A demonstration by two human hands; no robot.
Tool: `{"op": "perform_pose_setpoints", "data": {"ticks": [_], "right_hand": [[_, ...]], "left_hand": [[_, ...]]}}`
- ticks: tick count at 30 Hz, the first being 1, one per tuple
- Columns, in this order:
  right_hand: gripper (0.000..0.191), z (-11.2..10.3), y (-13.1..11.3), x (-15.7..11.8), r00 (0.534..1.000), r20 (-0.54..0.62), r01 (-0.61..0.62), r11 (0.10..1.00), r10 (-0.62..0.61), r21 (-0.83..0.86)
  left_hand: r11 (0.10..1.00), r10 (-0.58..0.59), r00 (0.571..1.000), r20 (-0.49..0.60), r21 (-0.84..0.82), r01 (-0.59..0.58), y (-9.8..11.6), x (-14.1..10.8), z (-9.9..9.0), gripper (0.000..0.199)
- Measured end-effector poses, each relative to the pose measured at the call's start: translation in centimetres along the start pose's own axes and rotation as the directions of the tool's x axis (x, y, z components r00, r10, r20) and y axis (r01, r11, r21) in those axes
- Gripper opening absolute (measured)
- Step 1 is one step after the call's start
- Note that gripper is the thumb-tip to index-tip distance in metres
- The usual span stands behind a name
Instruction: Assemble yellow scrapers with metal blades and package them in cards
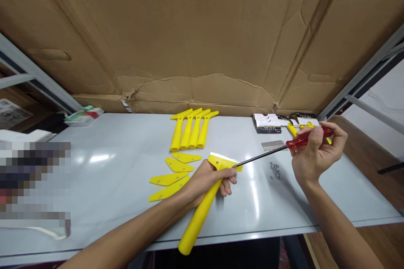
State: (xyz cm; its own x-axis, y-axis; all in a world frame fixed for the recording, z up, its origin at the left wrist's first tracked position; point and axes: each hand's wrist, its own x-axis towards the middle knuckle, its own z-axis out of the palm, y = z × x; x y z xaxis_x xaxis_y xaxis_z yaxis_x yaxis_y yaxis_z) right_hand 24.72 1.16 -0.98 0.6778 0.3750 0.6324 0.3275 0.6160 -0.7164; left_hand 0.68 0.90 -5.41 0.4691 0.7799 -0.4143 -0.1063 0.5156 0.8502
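Note:
My left hand (208, 178) is wrapped round the neck of a yellow scraper (202, 214), whose handle points down toward the table's front edge. A metal blade (221, 156) shows along the scraper's head. In my right hand (315, 155) is a screwdriver (298, 141) with a clear red handle, and its tip meets the scraper head beside my left thumb. Whether a screw sits under the tip is too small to tell. Several yellow cover plates (168, 178) with holes lie left of my left hand. Below the screwdriver shaft is a small pile of screws (275, 171).
Several yellow scraper handles (189, 130) lie in a row at the back. Spare blades (272, 145) and small black-and-white boxes (267, 123) are at the right, near more yellow parts (292, 129). A cardboard sheet (195, 42) stands behind the table (126, 151), between metal posts.

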Motion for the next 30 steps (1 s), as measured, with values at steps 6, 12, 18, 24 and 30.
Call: {"op": "perform_pose_setpoints", "data": {"ticks": [6, 12, 18, 24, 30], "right_hand": [[0.018, 0.02, -0.29, 0.08, 1.000, -0.023, 0.010, 1.000, -0.011, -0.009], [0.017, -0.12, -0.26, 0.43, 0.995, -0.086, 0.057, 0.998, -0.056, 0.000], [0.023, -0.23, 0.25, 0.26, 0.995, -0.050, 0.085, 0.996, -0.085, 0.003], [0.028, -0.27, 0.49, 0.33, 0.989, -0.067, 0.139, 0.988, -0.135, 0.063], [0.031, -0.18, 0.28, 0.14, 0.987, -0.097, 0.135, 0.990, -0.131, 0.038]], "left_hand": [[1.000, 0.023, 0.999, -0.028, -0.009, -0.023, -0.12, -0.11, 0.18, 0.024], [0.999, 0.032, 0.999, -0.026, 0.010, -0.032, -0.30, -0.10, 0.14, 0.026], [1.000, 0.013, 0.999, -0.040, -0.011, -0.014, 0.00, -0.37, 0.40, 0.019], [1.000, 0.029, 0.998, -0.054, 0.003, -0.029, -0.22, -0.24, 0.33, 0.016], [0.999, 0.037, 0.998, -0.054, 0.021, -0.036, -0.34, -0.12, 0.25, 0.020]]}}
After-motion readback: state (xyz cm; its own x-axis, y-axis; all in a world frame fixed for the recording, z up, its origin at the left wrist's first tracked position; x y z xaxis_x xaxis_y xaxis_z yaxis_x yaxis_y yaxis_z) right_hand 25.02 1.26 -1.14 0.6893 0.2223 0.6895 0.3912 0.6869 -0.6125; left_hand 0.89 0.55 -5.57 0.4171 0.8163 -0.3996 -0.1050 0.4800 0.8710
